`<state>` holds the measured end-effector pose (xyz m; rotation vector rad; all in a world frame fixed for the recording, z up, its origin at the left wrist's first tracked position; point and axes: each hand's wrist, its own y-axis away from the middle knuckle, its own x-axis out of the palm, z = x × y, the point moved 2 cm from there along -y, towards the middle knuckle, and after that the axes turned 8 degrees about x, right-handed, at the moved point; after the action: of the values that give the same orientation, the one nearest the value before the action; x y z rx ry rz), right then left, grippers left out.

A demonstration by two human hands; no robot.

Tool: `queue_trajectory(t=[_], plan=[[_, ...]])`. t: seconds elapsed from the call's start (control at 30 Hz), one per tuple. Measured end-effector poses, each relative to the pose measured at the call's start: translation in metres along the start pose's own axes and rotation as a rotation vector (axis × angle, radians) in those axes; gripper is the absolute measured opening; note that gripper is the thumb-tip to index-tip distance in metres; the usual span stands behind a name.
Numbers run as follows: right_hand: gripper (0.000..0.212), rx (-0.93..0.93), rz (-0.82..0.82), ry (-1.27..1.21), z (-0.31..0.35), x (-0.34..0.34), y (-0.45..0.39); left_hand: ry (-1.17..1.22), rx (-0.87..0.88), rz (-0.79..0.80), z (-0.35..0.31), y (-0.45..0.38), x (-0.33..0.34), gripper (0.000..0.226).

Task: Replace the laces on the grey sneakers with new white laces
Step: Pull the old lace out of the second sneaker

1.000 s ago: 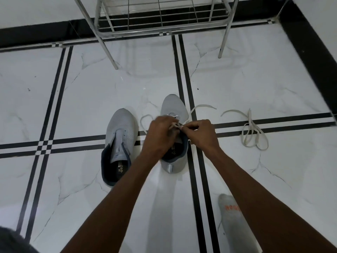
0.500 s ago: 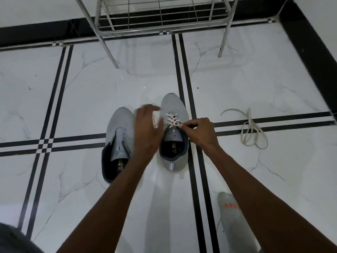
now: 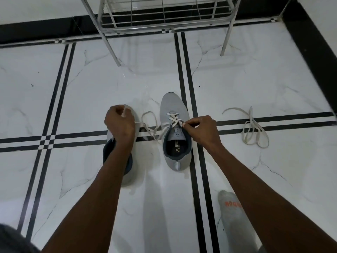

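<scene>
- Nearest the camera, a socked foot (image 3: 230,205) lay on the floor (image 3: 273,79) behind the right hand's grip, half covered by the forearm.
- Just ahead, the right hand (image 3: 201,131) pinched the white lace (image 3: 174,119) at the right side of the laced sneaker (image 3: 176,136), fingertips touching the top crossing; the sneaker's long axis ran straight away from the person, heel nearest.
- Left of that grip, the left hand (image 3: 119,123) was curled round the lace's other end, drawn sideways over the second sneaker (image 3: 127,172); slack looped on the floor between the two hands.
- By my judgement the next move turns on that sideways line: the free end lay left of the eyelets, so the left hand was the nearer to feed it.
- Hidden: the second sneaker's front and tongue lay under the left hand and arm, so its lacing could not be told; which eyelet the right fingers held was too small to read.
- Well to the right of the right grip, a loose lace (image 3: 253,132) lay on the floor; farthest off stood a metal rack (image 3: 164,17), cut off at the top.
</scene>
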<state>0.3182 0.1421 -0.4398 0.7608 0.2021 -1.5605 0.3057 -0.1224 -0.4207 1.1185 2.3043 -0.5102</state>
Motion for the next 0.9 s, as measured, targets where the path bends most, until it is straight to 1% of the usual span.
queue_trajectory(t=[0.07,0.1,0.17,0.2,0.27,0.33,0.43,0.5,0.57,0.67,0.9], plan=[[0.020,-0.050,-0.018,0.029,0.003,0.002,0.001,-0.005,0.148,0.093,-0.005,0.011,0.002,0.049],[0.024,-0.080,-0.022,0.036,0.005,0.003,0.003,-0.011,0.225,0.115,-0.009,0.021,0.003,0.049],[0.029,-0.170,-0.022,0.054,0.010,0.007,0.004,0.044,0.347,0.179,-0.019,0.045,0.008,0.031],[0.029,-0.219,-0.013,0.073,0.012,0.009,0.003,0.080,0.387,0.246,-0.023,0.058,0.012,0.025],[0.027,-0.300,0.031,0.135,0.019,0.014,0.002,0.071,0.428,0.396,-0.025,0.080,0.019,0.024],[0.021,-0.364,0.075,0.220,0.025,0.018,-0.001,0.003,0.437,0.475,-0.019,0.092,0.028,0.022],[0.016,-0.407,0.118,0.330,0.028,0.024,-0.004,0.027,0.427,0.428,-0.012,0.094,0.031,0.013],[0.016,-0.421,0.117,0.375,0.032,0.026,-0.005,0.042,0.430,0.385,-0.012,0.092,0.031,0.013],[0.017,-0.434,0.096,0.394,0.035,0.027,-0.008,0.068,0.371,0.366,-0.013,0.089,0.030,0.015],[0.018,-0.441,0.102,0.399,0.037,0.031,-0.012,0.144,0.271,0.389,-0.011,0.085,0.031,0.017],[0.013,-0.468,0.071,0.373,0.034,0.032,-0.006,0.210,0.263,0.423,-0.002,0.082,0.031,0.016]])
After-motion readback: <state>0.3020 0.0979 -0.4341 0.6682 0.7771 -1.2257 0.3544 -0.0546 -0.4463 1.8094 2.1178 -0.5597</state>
